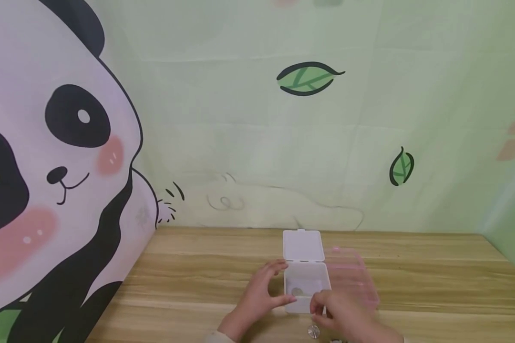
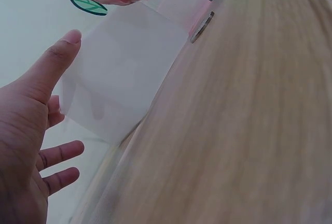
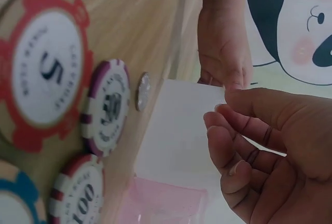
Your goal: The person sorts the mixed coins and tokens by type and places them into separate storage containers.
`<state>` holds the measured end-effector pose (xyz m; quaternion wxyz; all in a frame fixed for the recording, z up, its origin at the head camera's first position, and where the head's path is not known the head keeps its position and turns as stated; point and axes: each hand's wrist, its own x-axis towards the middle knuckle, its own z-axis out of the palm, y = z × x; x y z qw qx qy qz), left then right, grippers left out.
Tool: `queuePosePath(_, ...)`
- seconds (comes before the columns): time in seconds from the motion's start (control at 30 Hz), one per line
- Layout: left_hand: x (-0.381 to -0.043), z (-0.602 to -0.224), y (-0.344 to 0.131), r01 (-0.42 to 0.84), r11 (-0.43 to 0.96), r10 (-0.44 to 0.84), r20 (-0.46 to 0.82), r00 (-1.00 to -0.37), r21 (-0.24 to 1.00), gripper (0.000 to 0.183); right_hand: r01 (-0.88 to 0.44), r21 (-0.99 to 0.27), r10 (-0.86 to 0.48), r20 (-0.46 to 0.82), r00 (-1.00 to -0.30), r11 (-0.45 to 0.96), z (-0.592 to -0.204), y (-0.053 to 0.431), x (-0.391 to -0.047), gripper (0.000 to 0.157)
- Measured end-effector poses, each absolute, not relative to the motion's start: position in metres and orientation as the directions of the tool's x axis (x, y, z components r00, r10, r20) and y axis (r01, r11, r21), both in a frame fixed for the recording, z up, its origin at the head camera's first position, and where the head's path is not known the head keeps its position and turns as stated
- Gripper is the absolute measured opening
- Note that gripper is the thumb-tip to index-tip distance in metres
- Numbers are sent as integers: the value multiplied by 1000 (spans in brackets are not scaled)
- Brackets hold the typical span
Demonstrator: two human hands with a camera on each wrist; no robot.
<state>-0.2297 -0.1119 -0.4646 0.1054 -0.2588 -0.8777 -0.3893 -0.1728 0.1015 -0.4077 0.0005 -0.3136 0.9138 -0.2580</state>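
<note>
A small white plastic box stands on the table with its lid flipped back, and a coin lies inside. My left hand is at the box's left side, thumb and fingers spread; whether it touches cannot be told. In the left wrist view its thumb is extended. Over the front right corner hovers my right hand, fingers loosely bent, with nothing visible between thumb and fingertips in the right wrist view. A silvery coin is on the table in front of the box.
A clear pink plastic case lies right of the white box. Poker chips are near the right hand: a red one marked 5, a purple one, a red 100 chip and a blue one. A panda-printed backdrop rises behind.
</note>
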Motion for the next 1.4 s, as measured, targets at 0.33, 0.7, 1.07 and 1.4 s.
queuePosePath(0.33, -228, -467, -112, 532, 555, 374, 380, -846, 639, 69, -536, -495, -586, 63, -808, 685, -416, 99, -167, 6)
queuePosePath(0.7, -230, -464, -112, 533, 562, 382, 372, -846, 633, 72, -558, -413, -583, 76, -809, 720, -423, 101, -164, 8)
queuePosePath(1.07, -230, -461, -112, 532, 557, 385, 369, -846, 638, 73, -490, -298, -504, 34, -863, 819, -430, 95, -160, 15)
queuePosePath(1.4, -230, -464, -112, 532, 547, 385, 370, -846, 647, 73, -483, -258, -481, 76, -873, 837, -439, 89, -158, 13)
